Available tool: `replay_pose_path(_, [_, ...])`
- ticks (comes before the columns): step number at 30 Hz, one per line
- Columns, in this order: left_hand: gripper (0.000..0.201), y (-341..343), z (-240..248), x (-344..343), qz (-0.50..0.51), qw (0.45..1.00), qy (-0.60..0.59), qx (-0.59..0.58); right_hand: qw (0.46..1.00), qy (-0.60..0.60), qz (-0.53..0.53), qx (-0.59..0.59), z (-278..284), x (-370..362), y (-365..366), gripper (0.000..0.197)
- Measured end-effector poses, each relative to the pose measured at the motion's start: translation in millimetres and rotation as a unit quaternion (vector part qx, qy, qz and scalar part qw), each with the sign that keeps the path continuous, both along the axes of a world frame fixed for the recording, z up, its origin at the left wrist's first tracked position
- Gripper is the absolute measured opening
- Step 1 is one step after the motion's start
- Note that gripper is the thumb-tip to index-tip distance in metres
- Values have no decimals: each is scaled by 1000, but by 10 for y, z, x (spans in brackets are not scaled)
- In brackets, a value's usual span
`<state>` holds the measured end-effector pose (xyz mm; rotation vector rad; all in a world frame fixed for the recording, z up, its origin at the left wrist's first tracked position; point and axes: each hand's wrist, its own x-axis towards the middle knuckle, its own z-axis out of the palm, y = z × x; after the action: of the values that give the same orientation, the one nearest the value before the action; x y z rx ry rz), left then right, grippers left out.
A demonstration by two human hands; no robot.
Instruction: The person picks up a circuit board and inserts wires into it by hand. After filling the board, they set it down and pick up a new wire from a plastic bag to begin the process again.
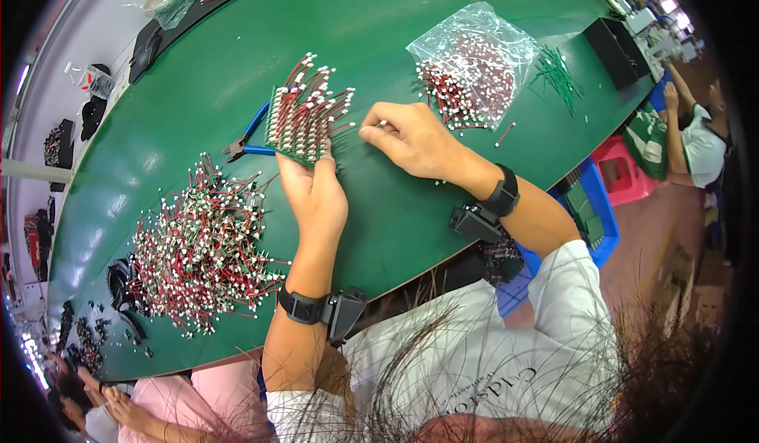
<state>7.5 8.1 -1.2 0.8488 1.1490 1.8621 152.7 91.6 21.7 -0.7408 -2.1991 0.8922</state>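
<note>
My left hand (316, 194) grips the lower edge of a green circuit board panel (292, 157), its thumb on the near right corner. Rows of red wire leads (304, 103) with white connectors stand up from the panel and lean to the right. Just right of these leads is my right hand (407, 136), its thumb and forefinger pinched together. A small whitish bit shows at those fingertips, too small to name. Blue-handled cutters (251, 139) lie on the table, partly hidden behind the panel.
A big heap of wired parts (205, 249) covers the table's near left. At the far right, a clear plastic bag (486, 56) spills red leads beside green strips (557, 75) and a black box (617, 52). A blue crate (605, 218) and pink stool (621, 170) stand below the edge. Other people sit nearby.
</note>
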Motion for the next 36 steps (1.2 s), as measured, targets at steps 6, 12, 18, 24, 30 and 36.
replay_pose_path(6, [48,8,-57,1,28,999,18,-10,917,83,122,-371,83,31,-38,19])
replay_pose_path(12, [48,-35,-18,-8,26,998,51,-9,903,107,158,-386,93,-14,-130,15])
replay_pose_path(18, [51,-42,-29,34,-5,997,81,11,984,60,78,-148,116,-17,-232,9])
replay_pose_path(24, [59,-52,-38,97,-34,995,88,17,994,88,48,-34,62,-41,-238,9])
replay_pose_path(30, [66,-59,-55,117,-58,992,113,14,994,78,59,55,44,-62,-224,9])
replay_pose_path(36, [69,-62,-29,158,-79,987,136,22,992,66,76,81,-50,-66,-185,7])
